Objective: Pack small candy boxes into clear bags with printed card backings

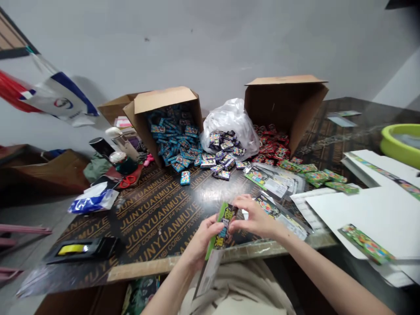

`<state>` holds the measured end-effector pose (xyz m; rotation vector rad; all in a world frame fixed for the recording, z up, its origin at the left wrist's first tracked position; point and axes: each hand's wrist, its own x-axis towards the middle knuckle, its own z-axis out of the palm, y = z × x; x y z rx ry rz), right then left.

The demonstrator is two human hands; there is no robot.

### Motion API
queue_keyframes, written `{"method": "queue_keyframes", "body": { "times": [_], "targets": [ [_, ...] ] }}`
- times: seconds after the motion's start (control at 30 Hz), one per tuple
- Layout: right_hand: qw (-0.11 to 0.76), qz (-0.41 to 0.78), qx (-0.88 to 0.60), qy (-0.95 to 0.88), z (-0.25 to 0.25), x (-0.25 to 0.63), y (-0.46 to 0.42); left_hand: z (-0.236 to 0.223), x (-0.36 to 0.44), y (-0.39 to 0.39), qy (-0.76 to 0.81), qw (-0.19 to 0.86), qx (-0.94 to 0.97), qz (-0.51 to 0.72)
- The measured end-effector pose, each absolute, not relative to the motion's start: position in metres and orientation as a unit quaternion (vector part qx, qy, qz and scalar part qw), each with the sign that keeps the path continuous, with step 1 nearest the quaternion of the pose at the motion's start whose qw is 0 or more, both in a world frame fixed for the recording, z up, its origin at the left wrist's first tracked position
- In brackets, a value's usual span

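Observation:
A narrow printed packet [225,221], green and black with colourful lettering and a clear lower part, is tilted above the table's front edge. My left hand [205,236] is closed round its left side, thumb on the front. At the upper right end, the fingers of my right hand [252,217] pinch its edge; whether they hold anything inside it is hidden. Just right of my right hand lie flat printed packets [278,214] in clear plastic. More of these flat packets [267,179] lie behind them. A single blue small pack [185,178] sits farther back.
Tipped cartons hold blue packs [177,140] and red packs [272,142], with purple packs [225,153] spilling from a plastic bag [229,118] between them. A tape dispenser [82,249], red scissors [127,181] and bottles are left. White card sheets [370,214] and a green basin [400,140] are right.

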<state>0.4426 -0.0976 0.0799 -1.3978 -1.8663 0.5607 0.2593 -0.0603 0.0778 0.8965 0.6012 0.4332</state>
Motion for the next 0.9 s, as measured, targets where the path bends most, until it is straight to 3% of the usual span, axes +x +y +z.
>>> {"method": "queue_keyframes", "body": {
  "times": [0.1,0.3,0.47,0.6,0.67,0.77,0.9],
  "targets": [
    [0.334,0.215,-0.523,-0.754,0.082,0.446,-0.089,0.078,0.256,-0.062,0.31,0.814,0.431,0.237],
    [0.46,0.216,-0.559,-0.656,0.083,0.43,-0.089,0.084,0.259,-0.058,0.291,0.79,0.466,0.272],
    [0.445,0.258,-0.554,-0.654,0.084,0.425,-0.089,0.082,0.254,-0.058,0.245,0.79,0.5,0.256],
    [0.558,0.23,-0.578,-0.55,0.078,0.427,-0.083,0.078,0.248,-0.058,0.279,0.781,0.479,0.288],
    [0.562,0.329,-0.558,-0.513,0.072,0.423,-0.082,0.079,0.246,-0.056,0.286,0.77,0.487,0.297],
    [0.494,0.495,-0.498,-0.512,0.066,0.412,-0.084,0.083,0.246,-0.054,0.296,0.71,0.558,0.311],
    [0.526,0.489,-0.496,-0.487,0.07,0.402,-0.085,0.084,0.242,-0.052,0.346,0.581,0.655,0.337]
  ]
}}
